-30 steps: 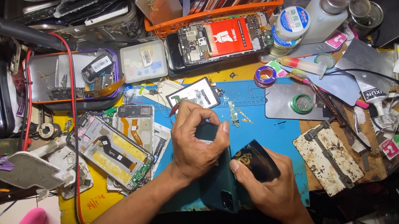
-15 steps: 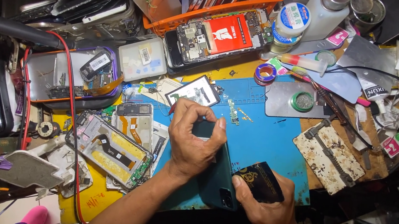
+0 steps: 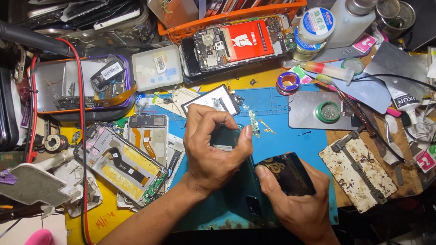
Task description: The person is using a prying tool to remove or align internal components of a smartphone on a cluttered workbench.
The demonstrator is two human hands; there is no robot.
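Nearest the body, at the near edge of the blue work mat (image 3: 304,132): right hand (image 3: 301,206) closed around a flat black card-like tool (image 3: 286,172), thumb on top, fingers underneath. Tool tilted, its inner corner pressed against the right side of a dark green phone (image 3: 245,191).

Phone laid back-up on the mat, running from the near edge toward the mat's centre, tucked between the two hands: under the left palm, just left of the right thumb. Camera cut-out visible near its lower end.

Left hand (image 3: 212,146) set over the phone's far end, fingers curled into a claw, fingertips (image 3: 248,131) gripping the upper edge. Grasp firm on both hands, neither released.

Left of the mat, on the yellow part of the tabletop: an opened phone frame (image 3: 120,163) with orange flex cables, lying diagonally, and a second bare chassis (image 3: 148,134) beside it.

Beyond the fingers, at the mat's far-left corner: a small detached screen (image 3: 212,100). Farther right: a roll of purple tape (image 3: 288,83) and a round green tin (image 3: 328,111) on a grey plate.

Toward the tabletop's far edge: an open phone with red battery (image 3: 238,40), an orange basket (image 3: 230,14), a white bottle (image 3: 353,15).
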